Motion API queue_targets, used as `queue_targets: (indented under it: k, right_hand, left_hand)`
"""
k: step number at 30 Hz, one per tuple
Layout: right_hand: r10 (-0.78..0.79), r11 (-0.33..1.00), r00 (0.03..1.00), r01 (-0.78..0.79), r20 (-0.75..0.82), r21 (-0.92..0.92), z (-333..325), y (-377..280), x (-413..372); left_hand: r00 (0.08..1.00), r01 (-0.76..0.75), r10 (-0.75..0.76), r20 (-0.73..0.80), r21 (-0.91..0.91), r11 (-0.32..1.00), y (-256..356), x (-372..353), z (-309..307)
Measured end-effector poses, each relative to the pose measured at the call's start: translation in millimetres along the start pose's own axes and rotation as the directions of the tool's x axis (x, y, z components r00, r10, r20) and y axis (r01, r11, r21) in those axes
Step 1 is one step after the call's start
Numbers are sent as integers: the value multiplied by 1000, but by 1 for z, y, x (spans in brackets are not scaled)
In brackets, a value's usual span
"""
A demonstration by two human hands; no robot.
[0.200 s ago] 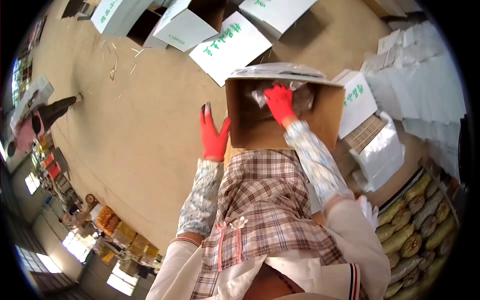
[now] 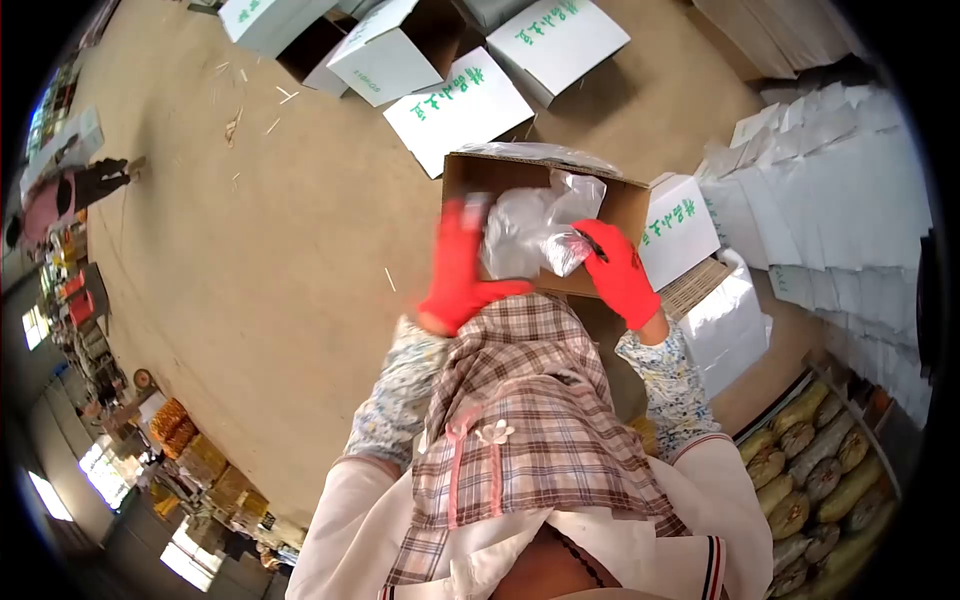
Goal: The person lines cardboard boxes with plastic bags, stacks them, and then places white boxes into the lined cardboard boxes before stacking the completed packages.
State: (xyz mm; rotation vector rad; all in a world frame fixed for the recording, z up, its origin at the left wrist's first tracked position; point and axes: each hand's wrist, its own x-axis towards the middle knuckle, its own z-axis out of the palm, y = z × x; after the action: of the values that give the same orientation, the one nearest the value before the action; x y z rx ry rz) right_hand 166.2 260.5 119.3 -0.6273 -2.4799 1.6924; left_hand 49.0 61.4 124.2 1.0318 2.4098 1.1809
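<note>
Right in front of me is an open cardboard box [image 2: 625, 205] with brown inner walls. A clear plastic bag [image 2: 520, 225] bulges out of its opening. My right hand [image 2: 618, 272], in a red glove, pinches the bag's edge at the box's right side. On the left, my left hand [image 2: 460, 265], also red-gloved and slightly blurred, is spread at the box's left edge beside the bag, holding nothing that I can see.
White boxes with green lettering [image 2: 460, 108] lie beyond the open box. Another white box [image 2: 680, 228] is close on its right. Stacked white packages [image 2: 800, 190] and filled sacks [image 2: 815, 450] are farther right. A person [image 2: 65, 195] is at far left.
My right hand has come out of the box's interior toward me, drawing the plastic up with it. My left hand has moved right, to the box's opening.
</note>
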Motion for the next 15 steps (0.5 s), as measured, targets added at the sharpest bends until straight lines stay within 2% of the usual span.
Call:
queue_targets:
  k: [1,2,3,4,5,7,8,9,10,11,12,13,14,15]
  right_hand:
    - [-29,1000,1000,29,7,-2,-14,-28,2]
    - [-12,997,996,18,83,-72,-29,-56,4]
    - [6,990,988,16,152,-143,-38,-73,7]
    - [-218,972,974,212,-56,-104,-40,-89,15]
    - [125,992,982,-122,139,-29,-67,-115,16]
    - [57,998,964,-61,258,6,-82,-130,25]
    - [36,999,965,-40,258,12,-83,-137,30]
    - [-24,1000,940,25,342,3,-83,-145,36]
    - [-85,996,903,94,422,-2,-83,-151,39]
    - [-108,993,900,118,422,4,-83,-150,41]
    - [-398,897,846,441,354,-45,-84,-140,45]
    - [-653,699,696,706,300,-115,-85,-134,47]
    - [-450,891,804,436,389,130,-87,-130,50]
    - [-467,882,793,453,391,134,-88,-134,52]
  left_hand:
    - [998,8,0,64,-120,993,16,3,2]
    - [992,30,0,128,-237,971,31,5,4]
    - [976,114,-30,214,-393,912,37,5,3]
    - [966,239,-137,221,-545,803,58,12,-18]
    - [941,335,-254,222,-526,782,74,14,-40]
    - [940,340,-275,200,-565,752,74,11,-64]
    - [930,368,-290,227,-614,699,68,9,-71]
    - [935,355,-288,209,-610,709,65,8,-77]
    - [945,311,-249,213,-819,482,63,8,-83]
    - [957,248,-204,206,-946,207,62,7,-89]
    - [968,206,-200,149,-929,306,70,1,-99]
    - [973,188,-193,130,-928,322,67,-5,-104]
    - [993,-17,-73,-94,-718,696,58,-13,-107]
    - [982,-164,108,-154,-421,892,56,-17,-116]
